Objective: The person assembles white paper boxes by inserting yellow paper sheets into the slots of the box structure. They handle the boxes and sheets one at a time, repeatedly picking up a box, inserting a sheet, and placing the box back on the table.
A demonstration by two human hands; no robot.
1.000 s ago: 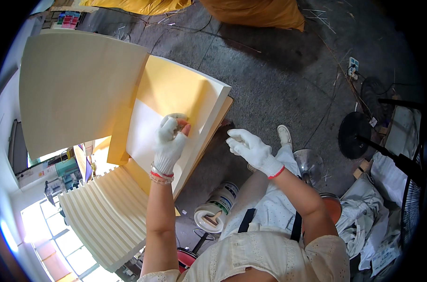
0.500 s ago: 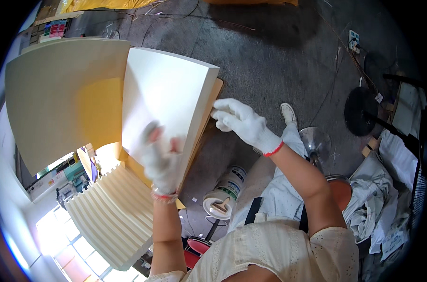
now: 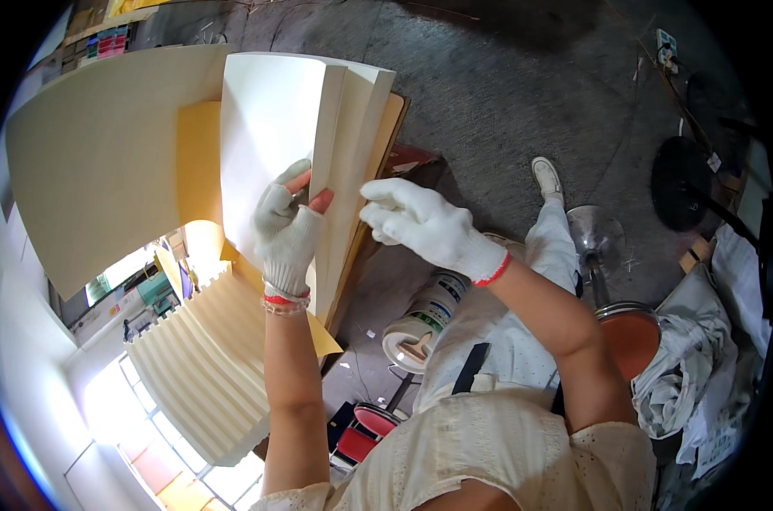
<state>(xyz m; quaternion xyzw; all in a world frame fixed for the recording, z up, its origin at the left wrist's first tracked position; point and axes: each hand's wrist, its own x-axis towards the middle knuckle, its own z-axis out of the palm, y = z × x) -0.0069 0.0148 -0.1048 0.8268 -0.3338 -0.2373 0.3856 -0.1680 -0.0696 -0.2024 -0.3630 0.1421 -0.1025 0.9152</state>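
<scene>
A thick stack of large white sheets (image 3: 267, 111), apparently paper, stands before me with its layers stepped at the right edge. My left hand (image 3: 288, 221), in a white knit glove with thumb and a fingertip bare, is at the edge of the top layer, thumb and finger on either side of that edge. Its other fingers are curled. Just right of the stack, my right hand (image 3: 429, 221) is held in a white glove with a red cuff. Its fingers are stretched and slightly bent, holding nothing; whether they touch the lower layers, I cannot tell.
A large cream sheet (image 3: 97, 162) spreads at left above a ridged cream pile (image 3: 199, 366). Beside my legs stands a white bucket (image 3: 401, 347) with a brush on it. A round stool (image 3: 629, 341), a black stand base (image 3: 680, 183) and crumpled white cloth (image 3: 684, 366) are at right.
The stack's top layer has shifted left, exposing stepped layers beneath. My left hand, blurred before, now rests at that edge. My right hand moved slightly left, and the view shifted.
</scene>
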